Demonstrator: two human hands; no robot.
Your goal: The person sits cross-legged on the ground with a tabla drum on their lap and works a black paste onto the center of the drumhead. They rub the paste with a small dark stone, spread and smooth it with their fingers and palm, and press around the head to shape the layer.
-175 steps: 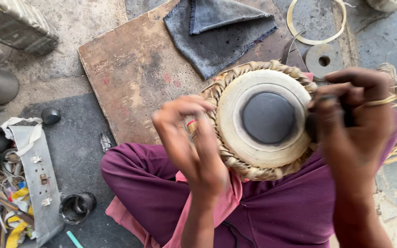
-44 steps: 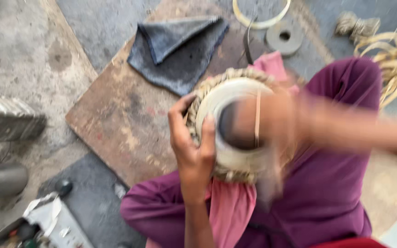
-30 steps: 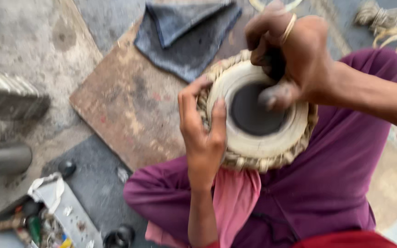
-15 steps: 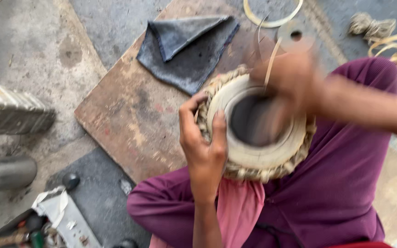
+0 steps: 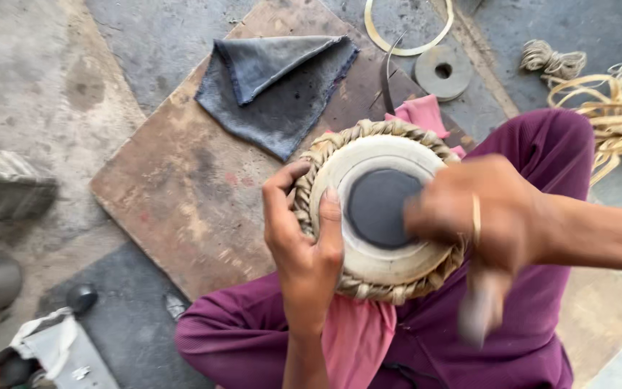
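A small drum (image 5: 368, 155) with a cream skin, a black centre patch and a braided rim rests on my lap over a pink cloth (image 5: 354, 338). My left hand (image 5: 304, 241) grips its left rim, thumb on the skin. Over the drum's right side, my right hand (image 5: 484, 216) is blurred by motion, with a ring on one finger. Its fingers are closed around a pale, blurred tool (image 5: 480, 313) that sticks out below it.
A brown board (image 5: 181, 194) lies ahead with a folded grey cloth (image 5: 275, 79) on it. A thin metal ring (image 5: 408, 52), a holed disc (image 5: 426, 72), a rope coil (image 5: 548, 61) and pale straps (image 5: 613, 119) lie at the far right. A box of tools (image 5: 44, 353) sits bottom left.
My right hand has swung from the drum's upper rim down across to its right side, moving fast. My left hand has stayed on the left rim.
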